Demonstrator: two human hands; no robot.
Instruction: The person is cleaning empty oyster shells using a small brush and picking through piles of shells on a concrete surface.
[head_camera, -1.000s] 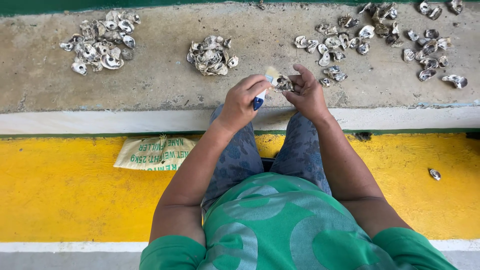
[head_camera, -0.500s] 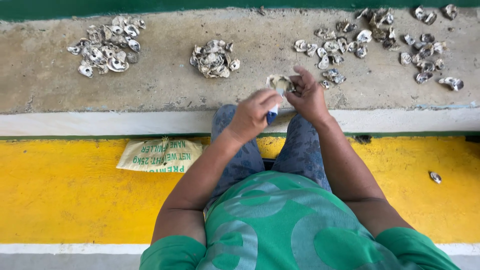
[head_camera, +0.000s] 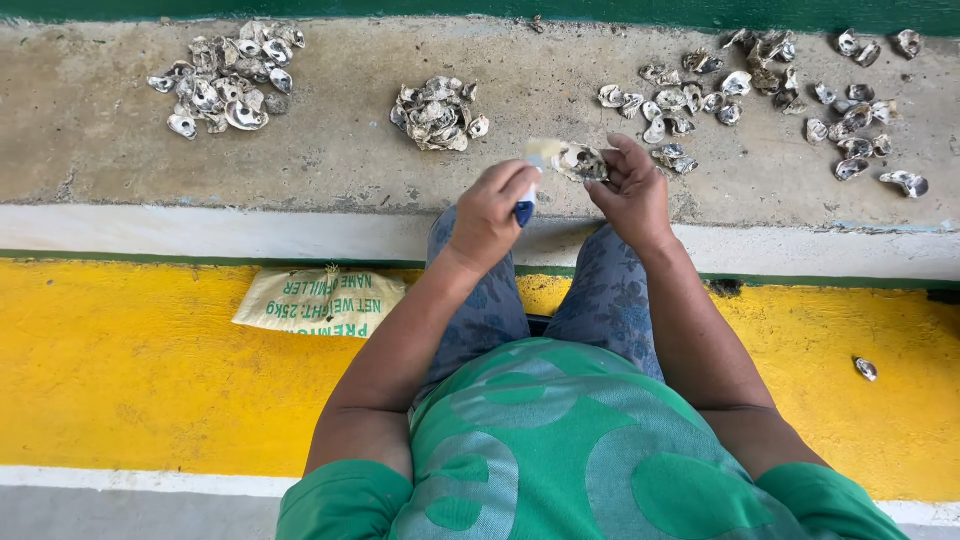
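Left hand (head_camera: 490, 215) clenched round blue-handled pale brush (head_camera: 532, 180); right hand (head_camera: 630, 190) pinching rough grey oyster shell (head_camera: 580, 162). Risk: sharp edge nicking fingers if shell slips.

The shell (head_camera: 580, 161) in the right hand (head_camera: 632, 190) looks rough and chalky outside, with a dull grey crust. The brush (head_camera: 533, 178) in the left hand (head_camera: 490, 212) has a glossy blue plastic handle and pale bristles. The ledge (head_camera: 350, 150) is bare concrete, matt, gritty and stained. The shell piles (head_camera: 437, 113) show rough grey backs and some smooth, pearly insides that shine a little. The floor (head_camera: 120, 390) wears yellow paint, fairly smooth and matt, with scuffs. The sack (head_camera: 320, 301) is woven plastic, creased, with a faint sheen. The shirt (head_camera: 560, 450) is soft matt green cloth; the trousers (head_camera: 490, 300) are thin printed cloth.
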